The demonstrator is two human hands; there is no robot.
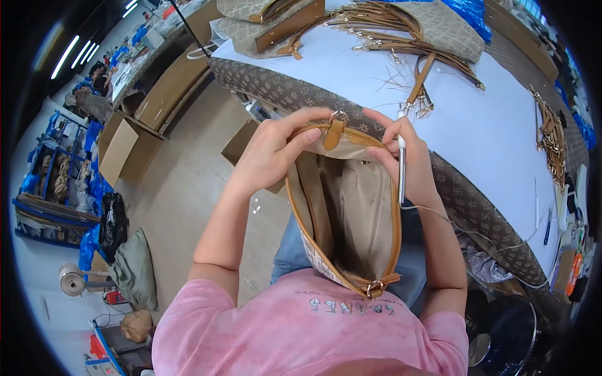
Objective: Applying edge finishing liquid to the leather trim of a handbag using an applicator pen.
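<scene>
An open handbag (pixel 395 250) with a beige lining and tan leather trim rests against my lap, its mouth facing up. My left hand (pixel 276 147) pinches the far left of its rim, thumb on the inner side, beside a tan tab (pixel 333 135) with a metal ring. On the far right of the rim, my right hand (pixel 411 150) grips with the thumb inside and fingers outside. A slim silver-and-white pen-like tool (pixel 402 175) is also tucked in that hand, pointing down. Another ring (pixel 375 287) sits at the bag's near end.
The white-topped table (pixel 483 144) ahead has a brown patterned covering along its edge. Bundled tan straps (pixel 389 28) with metal clasps lie on it, near patterned bags (pixel 276 25). More straps (pixel 550 138) hang at right. Cardboard boxes (pixel 141 141) stand left; a loose thread crosses my right forearm.
</scene>
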